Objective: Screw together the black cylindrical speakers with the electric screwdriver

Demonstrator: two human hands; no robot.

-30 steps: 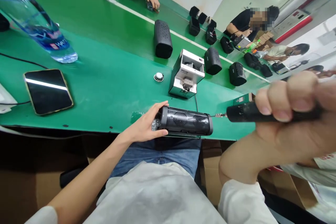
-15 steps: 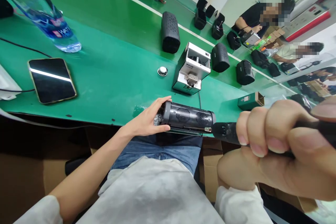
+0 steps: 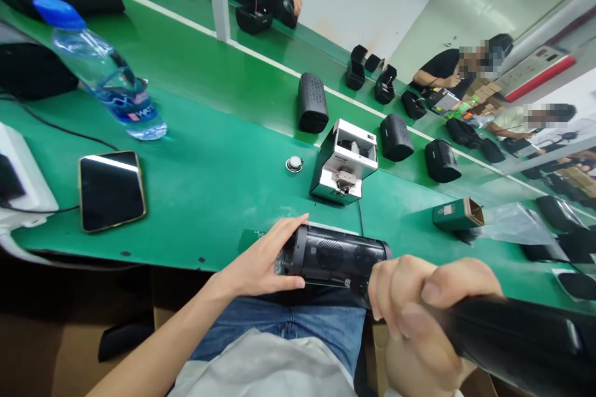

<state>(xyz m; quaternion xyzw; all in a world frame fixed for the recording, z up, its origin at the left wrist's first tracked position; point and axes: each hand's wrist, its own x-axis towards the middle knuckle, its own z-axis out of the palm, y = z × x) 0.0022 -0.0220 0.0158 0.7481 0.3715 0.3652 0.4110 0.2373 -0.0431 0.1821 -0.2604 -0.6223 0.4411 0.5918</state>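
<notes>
My left hand (image 3: 265, 263) grips one end of a black cylindrical speaker housing (image 3: 326, 254), thumb and fingers on opposite sides. The housing lies on its side at the table's front edge, its perforated round grilles facing up. Crinkled clear plastic shows beneath my left palm. Closed around a black electric screwdriver (image 3: 521, 335), my right hand (image 3: 423, 304) is over the right end of the housing. The driver's front end is down near the lower edge of the housing; I cannot tell whether its tip sits in a screw. Just beyond stands a white-and-black screw feeder (image 3: 347, 161).
A small round metal part (image 3: 293, 164) lies left of the feeder. Black speaker shells (image 3: 313, 102) line the bench behind. At left are a phone (image 3: 112, 191) and a water bottle (image 3: 112, 84); right, a green box (image 3: 456, 214). Co-workers sit across the bench.
My right hand and the electric screwdriver have moved left, onto the right end of the housing. My left hand still holds the housing. The view has tilted up a little.
</notes>
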